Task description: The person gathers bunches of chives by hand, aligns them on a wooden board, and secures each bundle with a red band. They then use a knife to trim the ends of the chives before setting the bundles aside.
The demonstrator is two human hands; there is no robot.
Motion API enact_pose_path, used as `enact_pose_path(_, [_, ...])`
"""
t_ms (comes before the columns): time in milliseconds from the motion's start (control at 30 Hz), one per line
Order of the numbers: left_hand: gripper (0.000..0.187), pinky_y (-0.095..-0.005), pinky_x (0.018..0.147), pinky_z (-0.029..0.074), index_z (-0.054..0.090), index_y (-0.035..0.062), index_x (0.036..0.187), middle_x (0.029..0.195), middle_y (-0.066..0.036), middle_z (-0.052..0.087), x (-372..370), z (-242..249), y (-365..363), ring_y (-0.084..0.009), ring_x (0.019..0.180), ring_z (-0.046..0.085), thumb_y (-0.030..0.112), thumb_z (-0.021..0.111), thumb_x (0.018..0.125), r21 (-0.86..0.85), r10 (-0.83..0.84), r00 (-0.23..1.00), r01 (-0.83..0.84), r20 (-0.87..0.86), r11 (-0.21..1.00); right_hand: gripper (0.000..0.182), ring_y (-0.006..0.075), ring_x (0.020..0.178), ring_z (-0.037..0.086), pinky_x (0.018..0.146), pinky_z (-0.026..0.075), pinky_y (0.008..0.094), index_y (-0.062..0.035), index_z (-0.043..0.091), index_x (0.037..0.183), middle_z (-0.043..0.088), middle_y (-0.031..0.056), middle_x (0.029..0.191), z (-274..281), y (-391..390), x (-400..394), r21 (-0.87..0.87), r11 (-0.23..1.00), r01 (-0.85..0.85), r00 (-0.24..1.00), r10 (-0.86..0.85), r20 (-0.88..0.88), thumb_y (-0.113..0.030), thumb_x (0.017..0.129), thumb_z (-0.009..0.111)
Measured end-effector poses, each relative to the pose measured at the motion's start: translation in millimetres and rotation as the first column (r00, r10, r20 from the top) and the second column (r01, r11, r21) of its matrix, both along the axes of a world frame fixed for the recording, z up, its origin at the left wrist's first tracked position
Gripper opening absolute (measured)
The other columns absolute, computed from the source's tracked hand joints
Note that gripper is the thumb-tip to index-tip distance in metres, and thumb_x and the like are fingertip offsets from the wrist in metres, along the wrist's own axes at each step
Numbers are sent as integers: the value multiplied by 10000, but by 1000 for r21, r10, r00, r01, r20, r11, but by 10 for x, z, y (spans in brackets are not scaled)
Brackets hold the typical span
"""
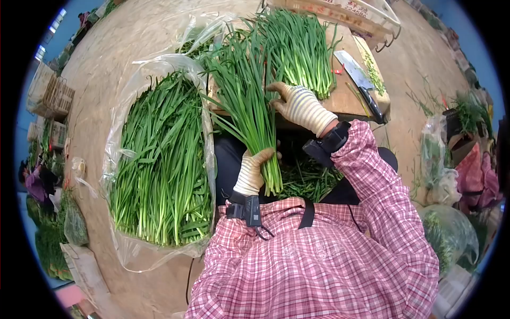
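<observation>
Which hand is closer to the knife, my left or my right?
Right. Your right hand sits left of the knife; your left hand is farther left and closer to your body, gripping green stems.

I'm counting two knit gloves (309,109), one kitchen knife (357,72), one held bunch of garlic chives (255,122), one wooden board (348,101) and, right behind it, one plastic crate (372,17), lol.

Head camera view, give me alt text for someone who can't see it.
A gloved left hand grips a bunch of long green stalks near its pale ends, with the gloved right hand beside its leaves. At left, an open plastic bag holds more stalks; beyond, a second bunch and a knife lie on a table.
</observation>
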State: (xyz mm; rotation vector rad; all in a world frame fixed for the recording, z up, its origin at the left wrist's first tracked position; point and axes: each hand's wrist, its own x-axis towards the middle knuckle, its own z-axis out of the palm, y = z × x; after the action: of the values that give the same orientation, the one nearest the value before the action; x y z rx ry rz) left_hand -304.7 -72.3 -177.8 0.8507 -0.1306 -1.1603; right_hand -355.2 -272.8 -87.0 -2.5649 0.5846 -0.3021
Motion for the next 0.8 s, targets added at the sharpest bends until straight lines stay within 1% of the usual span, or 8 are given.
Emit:
enact_pose_path(100, [444,-361,713,576,572,-5,1194,1095,-129,676,1,-28,7,-216,802,675,58,740,787,3,-5,1000,5,21,1000,365,383,920,670,775,536,428,-42,617,1187,698,214,951,-25,-43,42,-50,998,-35,992,28,-119,-206,863,649])
enact_pose_path(133, [440,-358,715,576,576,0,1190,1086,-126,679,2,-36,6,-215,797,675,49,739,784,10,2,999,-2,34,1000,335,366,896,682,776,540,418,-6,658,1092,702,211,934,-48,-73,35,76,995,-65,995,71,-68,-218,832,669])
enact_pose_path(267, [428,-349,716,575,581,8,1178,1063,-116,683,7,-56,3,-214,785,675,25,733,779,35,9,997,-11,72,999,317,371,926,675,835,536,422,-41,710,1007,709,203,941,77,-65,27,230,971,-66,990,91,-103,-276,802,653])
enact_pose_path(433, [421,-336,710,572,582,8,1171,1027,-101,681,-5,-43,-13,-215,773,675,9,727,776,22,45,995,-47,92,999,332,307,883,707,790,544,391,-1,680,1048,710,219,932,17,61,53,-7,1000,-25,994,25,-109,-213,793,666])
enact_pose_path(567, [400,-322,705,568,585,7,1162,1015,-94,681,-9,-38,17,-211,768,670,10,715,784,50,30,996,-34,84,998,364,318,849,708,768,547,398,34,667,1058,707,222,911,-48,53,30,275,962,-5,1000,10,-15,-203,782,670])
enact_pose_path(633, [393,-321,703,567,587,6,1159,1015,-95,681,-12,-51,17,-208,764,668,11,711,786,50,31,997,-35,76,998,349,336,837,703,754,549,400,16,676,1049,705,223,897,-72,20,31,173,984,-47,992,66,-104,-203,778,673])
enact_pose_path(700, [386,-319,701,567,589,5,1155,1014,-95,681,-19,-54,8,-206,759,665,12,707,787,44,35,997,-38,67,998,198,375,769,678,689,544,439,-44,666,938,683,209,792,-132,138,16,-151,987,-51,997,42,-62,-199,816,649])
enact_pose_path(800, [370,-301,678,558,601,-2,1153,996,-107,694,2,-44,1,-183,729,655,21,706,798,66,60,996,-64,59,996,151,394,679,667,600,512,498,-86,587,899,659,199,695,-138,242,45,-312,947,78,996,-89,-21,-230,857,612])
